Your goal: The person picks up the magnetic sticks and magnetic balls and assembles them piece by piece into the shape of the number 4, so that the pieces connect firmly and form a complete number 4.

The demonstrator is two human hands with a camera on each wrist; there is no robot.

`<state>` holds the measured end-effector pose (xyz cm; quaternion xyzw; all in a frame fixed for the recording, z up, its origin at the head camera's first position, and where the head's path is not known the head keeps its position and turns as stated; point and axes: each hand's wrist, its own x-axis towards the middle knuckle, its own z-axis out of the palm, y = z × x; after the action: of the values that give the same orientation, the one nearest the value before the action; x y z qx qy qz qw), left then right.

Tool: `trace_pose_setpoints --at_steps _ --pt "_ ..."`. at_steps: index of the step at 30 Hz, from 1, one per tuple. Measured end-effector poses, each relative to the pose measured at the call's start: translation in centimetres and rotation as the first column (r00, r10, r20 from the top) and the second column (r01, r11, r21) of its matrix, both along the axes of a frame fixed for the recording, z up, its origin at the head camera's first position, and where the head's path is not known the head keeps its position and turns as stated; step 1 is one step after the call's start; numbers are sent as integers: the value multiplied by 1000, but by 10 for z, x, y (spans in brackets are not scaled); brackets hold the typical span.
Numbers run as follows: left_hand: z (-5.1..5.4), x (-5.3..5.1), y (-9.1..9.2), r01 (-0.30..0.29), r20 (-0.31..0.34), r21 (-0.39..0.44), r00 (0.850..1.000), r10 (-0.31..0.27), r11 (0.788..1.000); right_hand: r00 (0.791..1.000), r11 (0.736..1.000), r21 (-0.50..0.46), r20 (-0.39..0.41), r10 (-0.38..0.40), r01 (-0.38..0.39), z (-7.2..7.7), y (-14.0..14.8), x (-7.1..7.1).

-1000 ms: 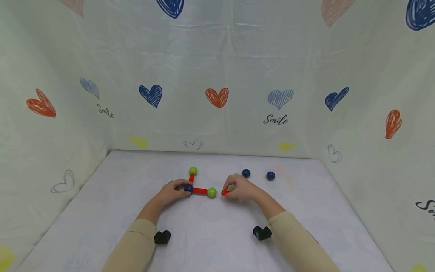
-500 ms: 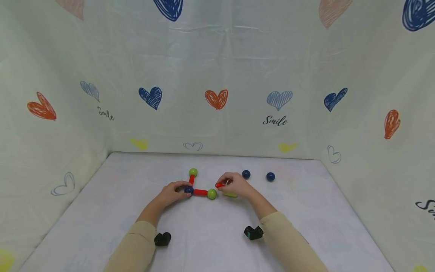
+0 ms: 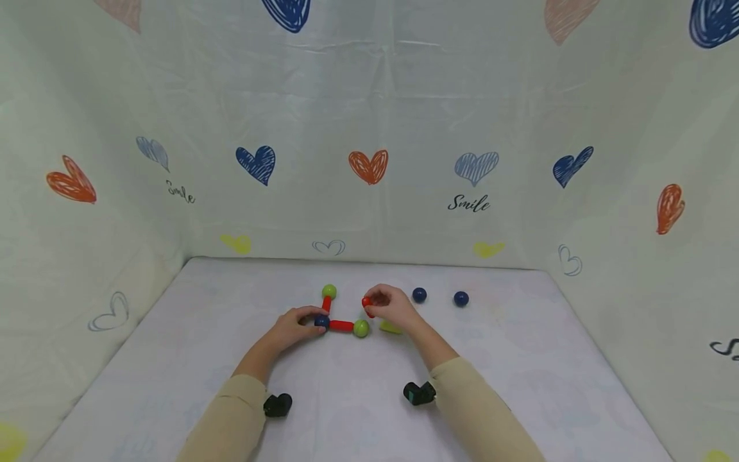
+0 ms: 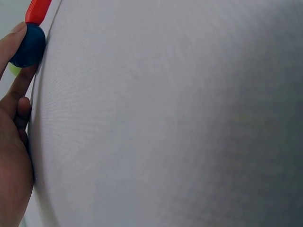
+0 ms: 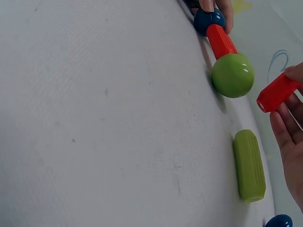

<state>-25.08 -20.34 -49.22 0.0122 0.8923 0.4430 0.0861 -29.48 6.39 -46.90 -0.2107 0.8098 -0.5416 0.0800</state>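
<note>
My left hand (image 3: pixel 296 326) grips a dark blue ball (image 3: pixel 321 322) between thumb and fingers at the table surface. Two red rods join this ball: one rod (image 3: pixel 342 326) runs right to a green ball (image 3: pixel 361 328), the other rod (image 3: pixel 326 303) runs back to a second green ball (image 3: pixel 329 292). Above the table, my right hand (image 3: pixel 394 307) pinches a loose red rod (image 5: pixel 277 93), steeply angled in the head view. Below that hand a green rod (image 5: pixel 249 165) lies on the table, partly covered by the hand in the head view.
Two loose blue balls, a nearer-centre ball (image 3: pixel 419 295) and a ball farther right (image 3: pixel 460 299), sit toward the back of the white table (image 3: pixel 346 410). Behind rises a curtain (image 3: pixel 416 109) printed with hearts. Black wrist devices stick out inward from both sleeves.
My right hand has lifted the red rod, moved it left and back, and turned it more upright. The green rod beneath has come into sight. My left hand stays on the blue ball.
</note>
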Motion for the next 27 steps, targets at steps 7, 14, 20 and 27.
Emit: trace_pose_setpoints --at_steps 7,14,20,27 --pt "2 2 1 -6 7 -9 1000 6 1000 999 998 -48 0 -32 32 -6 -6 -4" --pt "2 1 2 -14 21 -16 1000 14 1000 997 996 -47 22 -72 73 -8 -10 -6" --pt "2 1 2 -18 28 -12 999 18 1000 994 993 -40 30 -110 111 -9 -14 -8" --pt "1 2 2 -16 36 -3 999 17 1000 990 992 3 63 -127 127 -11 -18 -10"
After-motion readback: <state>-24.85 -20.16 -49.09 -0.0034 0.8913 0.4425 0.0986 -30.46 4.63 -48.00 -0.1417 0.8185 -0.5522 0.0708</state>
